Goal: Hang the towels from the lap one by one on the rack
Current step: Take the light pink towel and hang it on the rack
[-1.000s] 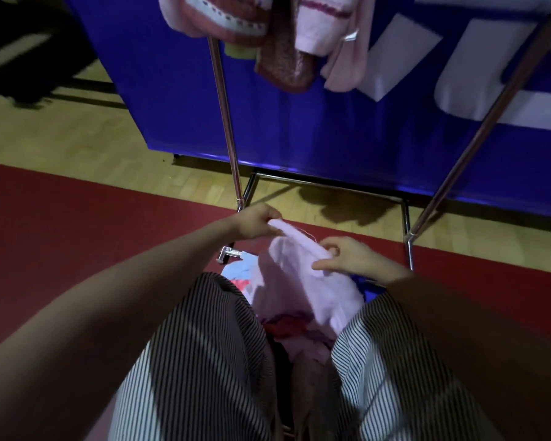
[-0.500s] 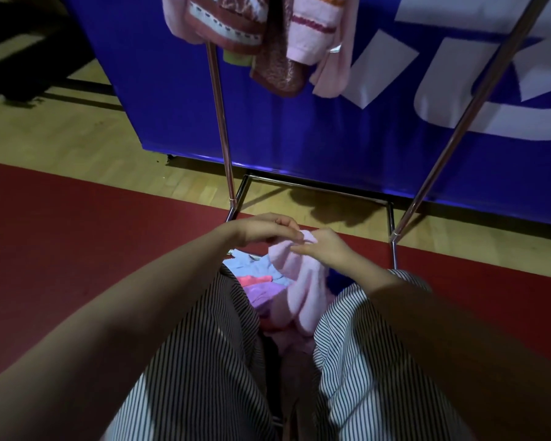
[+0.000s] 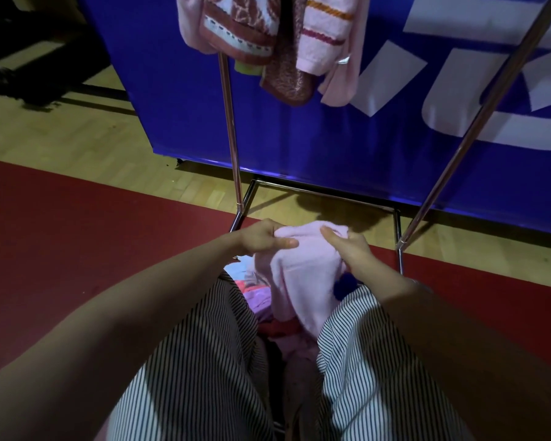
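Lap (image 3: 204, 361) and rack (image 3: 228, 122), each loaded.
Beneath the hands (image 3: 261, 240) (image 3: 347, 248), piled on the striped lap: heaped towels (image 3: 260, 300), purple, red, pale blue. Past the hands and higher, draped over the metal rack standing on the floor (image 3: 77, 249): hung towels (image 3: 318, 36), pink and patterned.

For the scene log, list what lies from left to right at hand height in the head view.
Red floor mat → left hand → pink towel, pinched by both hands → right hand → metal rack leg.
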The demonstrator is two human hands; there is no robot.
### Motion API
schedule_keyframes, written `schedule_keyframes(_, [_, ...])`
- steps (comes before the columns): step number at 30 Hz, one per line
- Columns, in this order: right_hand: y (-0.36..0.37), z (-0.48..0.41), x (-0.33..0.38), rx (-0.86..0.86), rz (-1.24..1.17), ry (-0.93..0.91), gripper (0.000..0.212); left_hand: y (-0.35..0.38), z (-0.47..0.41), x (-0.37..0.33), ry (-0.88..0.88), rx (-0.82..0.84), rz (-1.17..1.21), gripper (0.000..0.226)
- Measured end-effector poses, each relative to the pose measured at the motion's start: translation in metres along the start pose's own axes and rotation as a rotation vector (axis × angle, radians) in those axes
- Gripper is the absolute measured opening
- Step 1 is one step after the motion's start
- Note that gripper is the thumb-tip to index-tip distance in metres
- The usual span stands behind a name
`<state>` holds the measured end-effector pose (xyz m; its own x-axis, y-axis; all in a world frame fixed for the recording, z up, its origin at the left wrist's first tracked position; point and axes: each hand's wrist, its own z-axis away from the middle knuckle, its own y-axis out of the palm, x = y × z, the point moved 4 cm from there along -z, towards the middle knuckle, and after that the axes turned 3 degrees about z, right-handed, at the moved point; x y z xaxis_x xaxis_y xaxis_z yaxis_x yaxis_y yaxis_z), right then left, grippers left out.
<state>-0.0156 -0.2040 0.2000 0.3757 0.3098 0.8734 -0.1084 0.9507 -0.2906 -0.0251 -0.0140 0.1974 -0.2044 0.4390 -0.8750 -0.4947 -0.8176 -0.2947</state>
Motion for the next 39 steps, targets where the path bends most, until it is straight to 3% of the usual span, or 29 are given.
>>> schedule_keyframes(3, [0.005,0.004,-0.002,0.16,0.127,-0.08,0.046,-0.003,-0.001,-0.003,0.098,-0.092,-0.011,0.027])
schedule_keyframes(6, [0.012,0.004,-0.001,0.164,0.438,-0.231,0.091,0.001,-0.005,-0.004,0.125,-0.048,-0.13,0.019])
schedule_keyframes(8, [0.018,0.008,0.005,0.208,0.665,-0.41,0.1,0.01,-0.007,-0.006,0.12,0.029,-0.28,0.021])
schedule_keyframes(11, [0.032,0.013,0.0,0.392,0.831,-0.554,0.087,0.023,-0.011,-0.007,0.131,0.143,-0.416,0.021])
schedule_keyframes(14, [0.035,0.012,-0.008,0.508,0.785,-0.482,0.064,0.029,-0.012,-0.005,0.123,0.195,-0.526,0.022])
schedule_keyframes(18, [0.032,0.014,-0.008,0.505,1.019,-0.475,0.022,0.029,-0.01,0.005,0.102,0.269,-0.616,0.023])
schedule_keyframes(20, [0.033,0.014,-0.008,0.472,0.943,-0.508,0.03,0.027,-0.009,0.004,0.104,0.26,-0.595,0.022])
schedule_keyframes(22, [0.034,0.015,-0.008,0.502,0.831,-0.479,0.059,0.029,-0.009,0.0,0.117,0.25,-0.557,0.021])
schedule_keyframes(23, [0.037,0.014,-0.011,0.548,0.795,-0.444,0.063,0.031,-0.01,-0.002,0.123,0.247,-0.536,0.02])
schedule_keyframes(26, [0.041,0.014,-0.017,0.654,0.711,-0.302,0.019,0.035,-0.009,-0.004,0.13,0.257,-0.49,0.019])
schedule_keyframes(29, [0.04,0.009,-0.016,0.596,0.755,-0.362,0.037,0.032,-0.009,-0.003,0.106,0.26,-0.442,0.018])
schedule_keyframes(32, [0.027,-0.001,-0.011,0.457,0.65,-0.397,0.043,0.024,-0.009,-0.001,0.076,0.221,-0.452,0.023])
schedule_keyframes(37, [0.007,-0.009,-0.01,0.285,0.44,-0.326,0.02,0.002,-0.007,0.017,-0.098,0.217,-0.544,0.025])
schedule_keyframes(39, [0.002,-0.011,-0.013,0.249,0.387,-0.296,0.028,-0.01,-0.006,0.024,-0.141,0.184,-0.548,0.029])
